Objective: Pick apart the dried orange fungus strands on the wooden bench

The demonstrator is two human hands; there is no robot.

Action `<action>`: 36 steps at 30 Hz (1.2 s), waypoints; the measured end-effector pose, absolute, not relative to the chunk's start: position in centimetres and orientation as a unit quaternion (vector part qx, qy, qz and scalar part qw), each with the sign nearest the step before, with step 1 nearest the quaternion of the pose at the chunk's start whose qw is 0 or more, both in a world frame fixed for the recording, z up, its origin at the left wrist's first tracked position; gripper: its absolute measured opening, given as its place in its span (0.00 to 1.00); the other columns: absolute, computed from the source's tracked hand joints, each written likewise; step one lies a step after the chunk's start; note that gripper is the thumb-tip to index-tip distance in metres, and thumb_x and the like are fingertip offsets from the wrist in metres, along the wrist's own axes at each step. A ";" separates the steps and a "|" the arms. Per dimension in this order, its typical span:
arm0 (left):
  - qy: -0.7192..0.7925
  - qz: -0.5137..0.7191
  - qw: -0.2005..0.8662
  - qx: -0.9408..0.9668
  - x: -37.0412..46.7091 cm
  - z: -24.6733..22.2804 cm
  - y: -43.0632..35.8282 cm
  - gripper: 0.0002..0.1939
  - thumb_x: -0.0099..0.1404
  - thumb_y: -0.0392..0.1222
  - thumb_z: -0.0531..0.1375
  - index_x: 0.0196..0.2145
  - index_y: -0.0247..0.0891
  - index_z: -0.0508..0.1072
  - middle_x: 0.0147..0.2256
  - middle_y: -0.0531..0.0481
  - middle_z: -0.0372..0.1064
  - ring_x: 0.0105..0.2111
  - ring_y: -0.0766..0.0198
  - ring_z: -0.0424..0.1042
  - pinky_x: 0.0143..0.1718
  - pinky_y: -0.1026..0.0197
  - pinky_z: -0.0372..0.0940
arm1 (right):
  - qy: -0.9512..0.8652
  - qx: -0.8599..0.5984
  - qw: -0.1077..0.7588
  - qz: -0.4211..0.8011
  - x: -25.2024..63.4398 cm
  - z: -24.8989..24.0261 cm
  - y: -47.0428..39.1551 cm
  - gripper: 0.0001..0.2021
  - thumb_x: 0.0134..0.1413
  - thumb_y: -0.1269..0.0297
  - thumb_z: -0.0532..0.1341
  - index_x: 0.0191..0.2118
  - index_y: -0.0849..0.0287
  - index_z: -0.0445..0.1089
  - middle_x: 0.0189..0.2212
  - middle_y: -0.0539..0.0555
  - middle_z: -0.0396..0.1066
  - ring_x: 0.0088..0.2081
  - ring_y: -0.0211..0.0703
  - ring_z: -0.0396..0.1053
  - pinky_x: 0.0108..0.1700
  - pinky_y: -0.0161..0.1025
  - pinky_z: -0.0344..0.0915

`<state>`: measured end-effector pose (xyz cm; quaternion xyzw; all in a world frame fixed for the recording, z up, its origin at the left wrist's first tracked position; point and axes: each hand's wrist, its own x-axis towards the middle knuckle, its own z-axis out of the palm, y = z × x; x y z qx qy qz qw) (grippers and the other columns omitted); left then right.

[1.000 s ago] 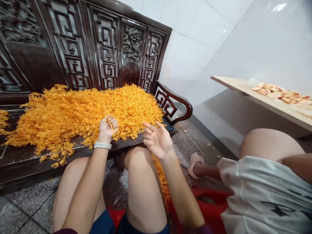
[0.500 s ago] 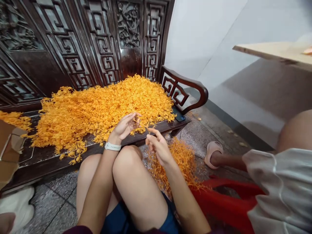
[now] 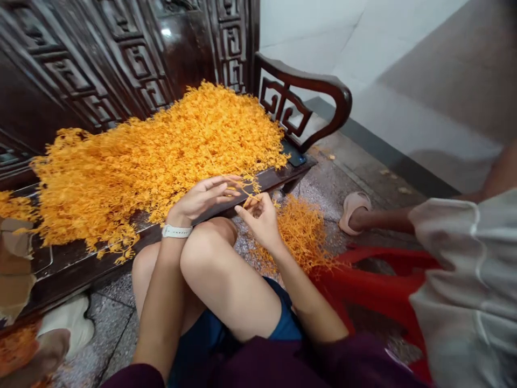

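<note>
A long heap of yellow-orange branching pieces [image 3: 173,145] covers the dark wooden bench. Over its front edge my left hand [image 3: 204,198], with a pale watch band [image 3: 176,231] at the wrist, has its fingers stretched out beside a thin orange sprig [image 3: 247,188]. To its right my right hand [image 3: 260,218] has thumb and fingers bent around the lower part of that sprig. The two hands are close but apart. Beyond my right hand, a pile of darker orange stems [image 3: 302,231] lies low by the bench.
The bench's curved armrest [image 3: 315,81] rises behind a dark phone [image 3: 294,156]. A red plastic stool [image 3: 379,280] stands at the right, near another person's foot in a pink clog [image 3: 354,211]. A cardboard box [image 3: 14,269] is at the left edge.
The view has tilted down and shifted. My left hand's fingers have stretched out towards the right, and my right hand has turned with its fingers bent at the sprig, which now shows more clearly.
</note>
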<state>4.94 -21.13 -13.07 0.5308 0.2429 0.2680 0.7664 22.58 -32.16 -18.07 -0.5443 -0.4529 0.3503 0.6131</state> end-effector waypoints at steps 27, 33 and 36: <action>0.512 0.135 0.375 0.761 -5.5 -14.6 -15.8 0.23 0.61 0.66 0.66 0.44 0.49 0.82 0.41 0.54 0.82 0.43 0.57 0.77 0.44 0.61 0.71 | -0.338 -0.916 0.085 0.199 38.1 -35.4 -41.0 0.20 0.70 0.59 0.56 0.60 0.62 0.74 0.59 0.72 0.64 0.60 0.62 0.63 0.61 0.52 0.60; 0.511 0.205 0.248 0.797 -9.4 -16.7 -14.3 0.15 0.68 0.48 0.61 0.42 0.35 0.82 0.40 0.41 0.80 0.38 0.54 0.75 0.42 0.57 0.67 | -0.318 -0.916 -0.057 0.238 37.4 -37.5 -40.5 0.23 0.69 0.60 0.56 0.63 0.65 0.71 0.61 0.78 0.60 0.63 0.68 0.65 0.62 0.58 0.64; 0.542 0.222 0.123 0.801 -12.5 -17.3 -14.1 0.13 0.69 0.40 0.59 0.45 0.34 0.81 0.43 0.37 0.76 0.45 0.50 0.73 0.52 0.50 0.66 | -0.309 -0.916 -0.102 0.235 36.7 -37.6 -39.7 0.23 0.69 0.60 0.53 0.62 0.66 0.71 0.63 0.79 0.59 0.66 0.73 0.64 0.63 0.63 0.62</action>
